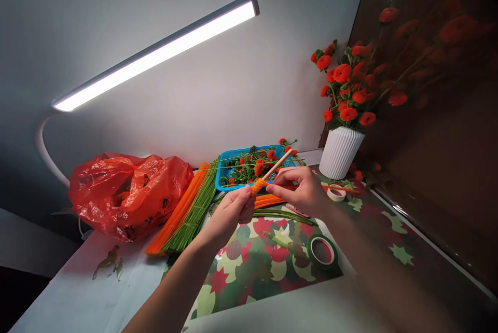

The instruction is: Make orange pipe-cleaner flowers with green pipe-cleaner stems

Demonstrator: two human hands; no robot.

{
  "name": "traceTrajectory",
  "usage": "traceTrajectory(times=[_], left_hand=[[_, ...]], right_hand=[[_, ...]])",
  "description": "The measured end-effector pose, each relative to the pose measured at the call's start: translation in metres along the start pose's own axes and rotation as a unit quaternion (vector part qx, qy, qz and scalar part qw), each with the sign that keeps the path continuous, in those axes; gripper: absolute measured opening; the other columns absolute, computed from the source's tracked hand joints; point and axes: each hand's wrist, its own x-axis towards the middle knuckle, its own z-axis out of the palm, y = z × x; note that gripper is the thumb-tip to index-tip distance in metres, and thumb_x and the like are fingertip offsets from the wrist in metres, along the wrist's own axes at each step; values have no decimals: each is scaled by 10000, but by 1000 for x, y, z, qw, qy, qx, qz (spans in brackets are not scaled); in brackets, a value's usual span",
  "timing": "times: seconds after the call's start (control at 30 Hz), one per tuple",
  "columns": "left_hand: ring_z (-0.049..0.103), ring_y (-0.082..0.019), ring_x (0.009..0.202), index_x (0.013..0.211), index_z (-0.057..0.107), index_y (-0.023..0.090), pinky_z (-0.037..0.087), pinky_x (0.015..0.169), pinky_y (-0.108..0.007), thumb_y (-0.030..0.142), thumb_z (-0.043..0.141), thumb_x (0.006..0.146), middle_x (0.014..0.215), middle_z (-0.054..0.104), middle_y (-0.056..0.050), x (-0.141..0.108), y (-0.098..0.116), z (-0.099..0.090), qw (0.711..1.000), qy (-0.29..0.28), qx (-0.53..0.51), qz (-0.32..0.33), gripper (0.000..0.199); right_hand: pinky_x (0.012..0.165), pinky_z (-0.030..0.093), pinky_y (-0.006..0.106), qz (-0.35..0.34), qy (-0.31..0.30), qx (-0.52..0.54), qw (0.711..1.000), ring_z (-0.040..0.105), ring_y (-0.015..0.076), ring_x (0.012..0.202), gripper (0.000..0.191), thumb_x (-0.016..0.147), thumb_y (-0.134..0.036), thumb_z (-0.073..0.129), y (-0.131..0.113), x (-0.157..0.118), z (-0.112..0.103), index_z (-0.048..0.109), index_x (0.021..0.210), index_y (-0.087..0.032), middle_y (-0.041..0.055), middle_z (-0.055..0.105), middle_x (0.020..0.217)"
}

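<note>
My left hand [233, 206] is closed around the lower end of a thin wooden stick [278, 163], which tilts up to the right. An orange pipe cleaner [257, 186] is wound in coils around the stick just above those fingers. My right hand [298, 188] pinches the pipe cleaner's loose length beside the coils. An orange strand [342, 188] shows beyond my right wrist; whether it is the same piece, I cannot tell. Below both hands, green pipe cleaners [288, 214] and orange pipe cleaners [268, 200] lie on a patterned mat [249, 260].
Behind my hands stands a blue basket [218, 172] of small red flowers. Orange and green bundles [190, 208] and a red plastic bag [128, 195] are at left. Green tape [322, 251], white tape [336, 195] and a white vase [341, 152] are at right. A lamp [159, 55] hangs above.
</note>
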Motion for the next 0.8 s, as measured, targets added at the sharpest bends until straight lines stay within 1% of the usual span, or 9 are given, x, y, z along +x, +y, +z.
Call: traceTrajectory(times=[0.1, 0.17, 0.3, 0.4, 0.47, 0.53, 0.63, 0.73, 0.8], left_hand=[[114, -49, 431, 593, 309, 204, 117, 428, -217, 567, 540, 839, 505, 190, 105, -1, -1, -3, 999, -46, -9, 1, 496], [127, -50, 431, 583, 308, 202, 115, 430, -223, 573, 523, 846, 500, 208, 100, -2, -1, -6, 997, -80, 17, -6, 503], [182, -67, 450, 565, 340, 197, 146, 438, -239, 616, 447, 859, 497, 278, 76, -4, 5, -11, 978, -166, 119, -42, 523], [217, -81, 472, 573, 364, 194, 175, 446, -249, 600, 407, 879, 522, 308, 61, -8, 14, -13, 938, -242, 224, -106, 510], [210, -91, 490, 599, 360, 198, 179, 450, -254, 596, 397, 880, 548, 281, 62, -9, 18, -13, 910, -255, 292, -145, 489], [202, -101, 518, 613, 336, 203, 178, 463, -258, 586, 398, 878, 580, 251, 58, -10, 19, -11, 899, -221, 347, -148, 470], [199, -111, 561, 624, 312, 205, 177, 490, -260, 560, 389, 886, 618, 238, 50, -8, 16, -6, 913, -117, 377, -102, 448], [191, -106, 559, 629, 320, 204, 163, 487, -253, 564, 375, 890, 617, 238, 52, -3, 9, -4, 940, -8, 338, -44, 447], [170, -94, 528, 621, 316, 207, 145, 469, -244, 581, 391, 879, 592, 223, 64, -1, 4, -4, 959, 48, 279, -11, 460]], right_hand=[[461, 304, 229, 67, -103, 109, 986, 420, 92, 523, 306, 724, -422, 730, 9, 4, -8, 646, 625, -145, -15, 508, 578], [460, 293, 219, 82, -147, 123, 978, 409, 85, 527, 304, 699, -421, 757, 13, 6, -14, 659, 644, -139, -24, 500, 580], [452, 317, 208, 89, -210, 90, 970, 453, 81, 514, 255, 659, -361, 799, 9, 7, -26, 684, 660, -133, -24, 547, 584], [481, 388, 212, 103, -275, 47, 955, 543, 100, 541, 194, 695, -306, 774, 1, 5, -30, 688, 672, -133, 5, 631, 644], [503, 397, 207, 61, -289, -37, 955, 572, 108, 577, 121, 721, -232, 748, -5, 2, -29, 691, 665, -141, 9, 652, 656], [521, 378, 204, -6, -261, -154, 953, 572, 105, 603, 92, 734, -146, 712, -8, 0, -24, 687, 647, -154, 0, 655, 654], [559, 358, 228, -91, -165, -297, 936, 555, 109, 612, 118, 748, -94, 675, -6, -3, -14, 670, 651, -162, -8, 648, 655], [609, 379, 257, -150, -64, -333, 929, 564, 129, 631, 128, 800, -128, 645, -2, -4, -5, 661, 676, -159, 8, 648, 666], [633, 407, 261, -164, -17, -293, 942, 582, 138, 663, 124, 833, -144, 611, -1, -3, -1, 674, 728, -160, 24, 664, 712]])
